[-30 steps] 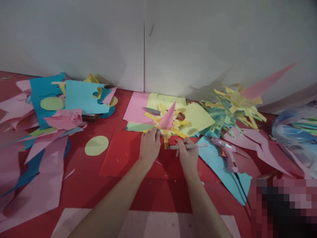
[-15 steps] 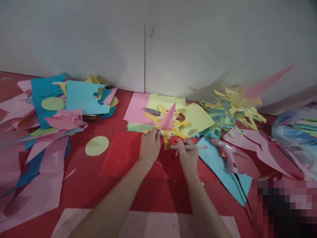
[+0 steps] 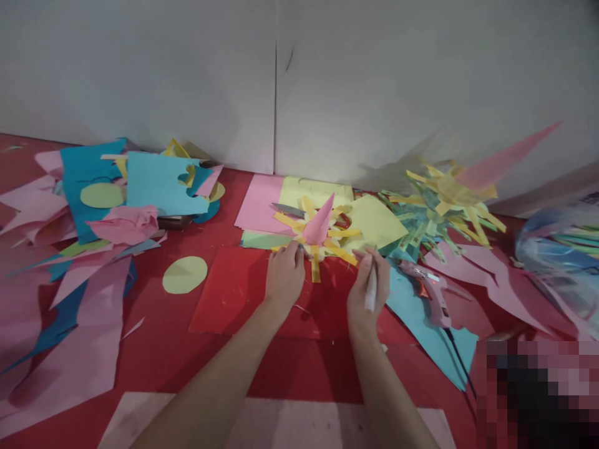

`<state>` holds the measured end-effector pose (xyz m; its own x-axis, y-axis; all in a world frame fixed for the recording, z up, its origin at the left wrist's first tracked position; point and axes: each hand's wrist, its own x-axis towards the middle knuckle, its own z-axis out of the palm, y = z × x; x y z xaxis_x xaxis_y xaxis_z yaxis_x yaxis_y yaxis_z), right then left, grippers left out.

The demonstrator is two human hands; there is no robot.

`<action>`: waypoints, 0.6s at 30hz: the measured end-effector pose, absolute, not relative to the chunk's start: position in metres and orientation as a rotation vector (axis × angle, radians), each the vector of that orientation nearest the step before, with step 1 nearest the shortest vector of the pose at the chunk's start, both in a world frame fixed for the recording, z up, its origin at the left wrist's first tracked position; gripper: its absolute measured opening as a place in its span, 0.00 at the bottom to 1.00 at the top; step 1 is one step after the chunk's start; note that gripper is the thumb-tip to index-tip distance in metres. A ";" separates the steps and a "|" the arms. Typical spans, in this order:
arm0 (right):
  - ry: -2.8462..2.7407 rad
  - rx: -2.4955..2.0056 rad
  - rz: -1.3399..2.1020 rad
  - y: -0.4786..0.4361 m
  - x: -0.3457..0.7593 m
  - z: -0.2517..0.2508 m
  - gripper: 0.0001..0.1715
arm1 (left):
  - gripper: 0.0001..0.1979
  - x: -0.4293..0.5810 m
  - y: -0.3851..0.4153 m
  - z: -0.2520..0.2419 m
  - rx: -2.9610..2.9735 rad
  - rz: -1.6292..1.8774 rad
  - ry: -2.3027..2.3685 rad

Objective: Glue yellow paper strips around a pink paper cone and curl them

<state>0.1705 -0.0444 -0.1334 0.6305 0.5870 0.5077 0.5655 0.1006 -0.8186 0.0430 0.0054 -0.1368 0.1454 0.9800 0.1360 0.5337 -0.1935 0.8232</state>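
A paper flower (image 3: 319,226) with yellow strip petals and a pink cone at its centre rests at the far side of a red board (image 3: 234,293). My left hand (image 3: 285,271) pinches its near left edge, fingers closed. On the other side, my right hand (image 3: 367,287) grips a pale marker pen (image 3: 371,293), its rear end pointing back toward me. The right fingertips are beside a lower right petal; whether they touch it I cannot tell. A front petal hangs over the red board between both hands.
A pink glue gun (image 3: 435,296) lies on blue paper (image 3: 449,349) at right, its cord running toward me. Scissors (image 3: 287,210) lie behind the flower. A larger paper flower (image 3: 452,190) stands back right. Paper scraps (image 3: 93,312) cover the left, near a pale yellow disc (image 3: 185,275).
My right hand has shifted right with the marker, from the front petal to the lower right petal. The marker has turned to point away from me. My left hand stays at the flower.
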 end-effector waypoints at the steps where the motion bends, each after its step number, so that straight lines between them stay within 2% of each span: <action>1: -1.012 -1.554 -0.004 -0.044 0.171 -0.134 0.16 | 0.12 0.043 0.005 -0.137 1.806 0.931 1.446; 8: -1.053 -1.580 0.041 -0.043 0.176 -0.142 0.16 | 0.12 0.044 0.005 -0.136 1.798 0.955 1.423; 18: -1.076 -1.650 0.036 -0.045 0.173 -0.138 0.21 | 0.12 0.044 0.004 -0.136 1.810 0.943 1.417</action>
